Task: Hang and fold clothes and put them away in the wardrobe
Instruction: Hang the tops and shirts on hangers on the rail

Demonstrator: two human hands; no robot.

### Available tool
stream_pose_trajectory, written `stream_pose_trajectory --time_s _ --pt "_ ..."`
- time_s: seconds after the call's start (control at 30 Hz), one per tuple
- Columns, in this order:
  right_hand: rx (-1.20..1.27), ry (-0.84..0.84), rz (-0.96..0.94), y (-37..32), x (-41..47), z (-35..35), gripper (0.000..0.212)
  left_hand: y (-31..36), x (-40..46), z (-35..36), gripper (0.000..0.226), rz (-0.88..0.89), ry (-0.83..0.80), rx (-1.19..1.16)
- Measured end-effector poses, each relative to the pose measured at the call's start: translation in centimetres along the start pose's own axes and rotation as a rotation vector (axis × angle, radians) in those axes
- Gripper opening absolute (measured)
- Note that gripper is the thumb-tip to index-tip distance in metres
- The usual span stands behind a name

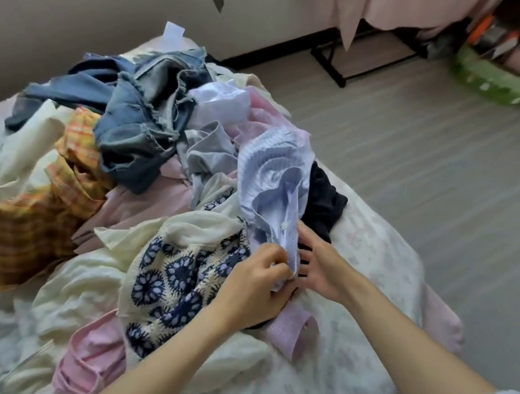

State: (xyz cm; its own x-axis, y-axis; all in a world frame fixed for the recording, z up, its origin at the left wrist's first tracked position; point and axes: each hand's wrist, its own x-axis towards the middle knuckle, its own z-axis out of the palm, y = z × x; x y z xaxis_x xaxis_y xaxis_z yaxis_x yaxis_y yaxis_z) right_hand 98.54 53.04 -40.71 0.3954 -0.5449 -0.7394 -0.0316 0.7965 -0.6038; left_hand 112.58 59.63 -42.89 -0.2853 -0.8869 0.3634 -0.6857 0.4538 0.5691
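A light blue, finely striped cotton shirt [272,171] is draped over the right side of a heap of unsorted clothes [133,130] on a bed covered with a pale floral sheet [376,244]. Its lower end — a narrow buttoned band — is pinched by the left hand [252,283], whose fingers [278,260] are curled round the fabric. The right hand [319,266] is laid against the same band from the other side; its fingers are spread and fairly straight, and whether any cloth is truly gripped by them cannot be told.

The shirt's long axis is seen to run away from the hands, up and slightly left towards the top of the heap, so the bulk of the garment lies beyond the fingers. Both hands are at its near end, the left with the firmer hold. A pull towards the body is judged to be what frees it — the cream garment [199,231] and navy-patterned crochet piece [171,281] just beside it may be dragged along. No wardrobe can be made out with certainty.
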Motion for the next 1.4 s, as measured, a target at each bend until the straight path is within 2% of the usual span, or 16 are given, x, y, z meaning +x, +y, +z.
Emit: stream_pose_trajectory --time_s 0.1,0.23,0.3,0.4,0.43,0.47,0.53,0.6,0.67,0.77,0.9,0.97,1.13,1.23,1.3,1.4 --pt "-0.035 0.059 -0.057 0.2 -3.1 -1.2 0.010 4.1 0.1 0.4 0.021 0.138 0.091 -0.060" --pt "-0.273 0.314 -0.190 1.3 -8.1 -4.3 0.019 8.5 0.7 -0.4 0.014 0.137 0.148 -0.108" --pt "-0.417 0.422 -0.290 1.8 -13.8 -6.8 0.031 10.9 2.1 -0.2 0.034 0.070 0.131 -0.047" --pt "-0.679 0.374 -0.313 2.7 -20.3 -8.8 0.021 13.1 4.2 0.9 0.072 0.012 -0.131 0.020" --pt "-0.734 0.400 -0.338 3.6 -23.3 -10.0 0.031 15.5 4.8 1.8 0.081 0.026 -0.263 0.044" --pt "-0.779 0.422 -0.345 4.4 -26.1 -11.0 0.038 17.6 5.2 2.7 0.084 0.048 -0.364 0.094" --pt "-0.791 0.475 -0.326 6.4 -31.4 -13.1 0.027 21.9 5.6 5.1 0.073 0.098 -0.472 0.172" --pt "-0.761 0.555 -0.330 8.7 -36.7 -15.1 0.036 26.5 5.6 7.0 0.035 0.146 -0.500 0.136" --pt "-0.727 0.648 -0.311 13.0 -42.4 -17.5 0.036 32.4 4.2 8.7 0.021 0.179 -0.591 0.082" --pt "-0.697 0.808 -0.212 22.0 -51.0 -21.0 0.040 41.6 1.3 11.6 0.032 0.304 -0.760 0.122" --pt "-0.582 0.962 -0.078 34.9 -61.1 -23.3 0.026 50.8 -2.6 15.7 0.038 0.522 -0.931 0.090" --pt "-0.505 1.088 0.008 40.6 -66.0 -23.4 0.031 55.1 -4.9 17.6 0.040 0.623 -0.983 0.097" --pt "-0.370 1.544 0.294 54.6 -77.9 -22.1 0.036 68.0 -12.6 21.7 0.040 0.895 -1.136 0.065" --pt "-0.189 1.779 0.432 59.8 -82.5 -20.1 0.032 75.4 -16.9 22.9 0.046 0.942 -1.242 -0.017" --pt "-0.051 1.913 0.382 61.1 -84.1 -19.2 0.034 79.0 -18.8 23.4 0.048 0.954 -1.334 -0.057" --pt "0.132 2.049 0.296 63.0 -87.3 -17.8 0.037 84.5 -21.8 24.2 0.031 0.971 -1.413 -0.157"
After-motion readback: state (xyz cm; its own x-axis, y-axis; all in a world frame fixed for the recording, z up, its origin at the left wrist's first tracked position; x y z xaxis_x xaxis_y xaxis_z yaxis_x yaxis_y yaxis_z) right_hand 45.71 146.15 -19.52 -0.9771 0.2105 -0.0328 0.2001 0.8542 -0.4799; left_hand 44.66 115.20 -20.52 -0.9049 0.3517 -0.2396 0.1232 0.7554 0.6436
